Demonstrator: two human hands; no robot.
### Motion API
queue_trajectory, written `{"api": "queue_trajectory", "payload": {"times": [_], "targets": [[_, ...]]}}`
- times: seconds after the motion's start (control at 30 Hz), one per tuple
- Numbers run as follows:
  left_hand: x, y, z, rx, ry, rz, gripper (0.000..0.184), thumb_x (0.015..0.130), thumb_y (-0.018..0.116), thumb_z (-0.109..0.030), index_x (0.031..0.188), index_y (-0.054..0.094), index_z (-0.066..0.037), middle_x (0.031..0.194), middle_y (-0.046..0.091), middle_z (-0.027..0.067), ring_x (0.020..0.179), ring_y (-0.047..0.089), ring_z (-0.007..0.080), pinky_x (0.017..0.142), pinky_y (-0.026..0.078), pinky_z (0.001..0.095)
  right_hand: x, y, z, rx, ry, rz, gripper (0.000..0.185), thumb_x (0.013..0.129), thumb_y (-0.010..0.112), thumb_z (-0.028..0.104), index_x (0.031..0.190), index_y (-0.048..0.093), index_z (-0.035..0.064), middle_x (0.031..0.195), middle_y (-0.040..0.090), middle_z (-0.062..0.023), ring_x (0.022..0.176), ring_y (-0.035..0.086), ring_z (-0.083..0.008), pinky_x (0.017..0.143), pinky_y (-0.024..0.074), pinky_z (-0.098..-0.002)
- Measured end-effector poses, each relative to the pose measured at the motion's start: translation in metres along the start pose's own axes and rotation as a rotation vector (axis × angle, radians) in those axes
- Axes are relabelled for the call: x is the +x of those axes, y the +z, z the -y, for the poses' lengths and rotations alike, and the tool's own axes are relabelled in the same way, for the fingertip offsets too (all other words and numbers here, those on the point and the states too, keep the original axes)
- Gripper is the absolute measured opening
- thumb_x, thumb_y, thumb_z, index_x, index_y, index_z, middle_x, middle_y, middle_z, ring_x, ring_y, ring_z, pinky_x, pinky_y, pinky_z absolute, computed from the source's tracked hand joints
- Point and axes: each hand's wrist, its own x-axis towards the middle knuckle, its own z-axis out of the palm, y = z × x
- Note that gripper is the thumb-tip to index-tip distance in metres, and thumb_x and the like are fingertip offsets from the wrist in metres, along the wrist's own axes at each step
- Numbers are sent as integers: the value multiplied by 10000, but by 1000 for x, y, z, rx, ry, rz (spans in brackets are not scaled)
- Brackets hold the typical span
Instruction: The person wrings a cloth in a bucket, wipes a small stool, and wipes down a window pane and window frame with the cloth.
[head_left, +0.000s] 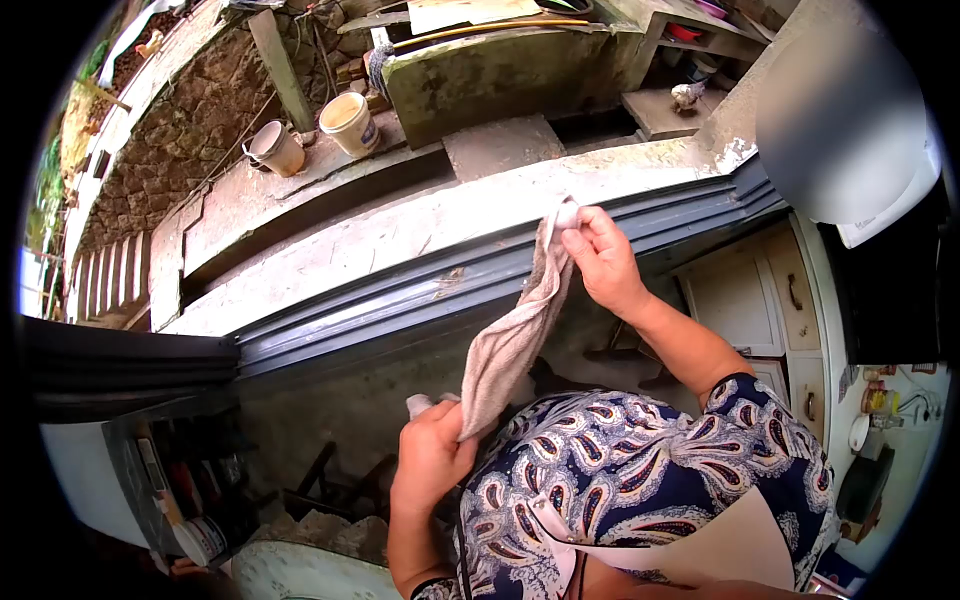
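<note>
A greyish-pink cloth [515, 350], long and loosely twisted like a small towel, stretches diagonally between my two hands. My left hand [430, 455] is closed around its lower end, close to my patterned shirt, and a pale bit of it sticks out above the fist. My right hand [607, 262] pinches the upper end between thumb and fingers, above the grey metal door track. The cloth's middle hangs in folds and touches nothing else that I can make out.
A grey sliding-door track [450, 280] crosses in front of me, with a pale concrete ledge [400, 235] beyond. Two buckets, a white one [350, 125] and a greyish one [275, 150], stand outside near a mossy concrete basin [500, 85]. Wooden cabinets [735, 300] are at right.
</note>
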Motion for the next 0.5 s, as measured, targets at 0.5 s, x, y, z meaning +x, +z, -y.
{"api": "queue_trajectory", "payload": {"times": [0.5], "targets": [[14,85,9,-114,-138,-459,468,651,585,110,1095,618,-32,970,643,177,916,641,358,803,510,368,109,34,8,-905,-628,1022,392,737,740,116,1118,656,150,1146,612,-88,1025,596,-305,796,506,-397]]}}
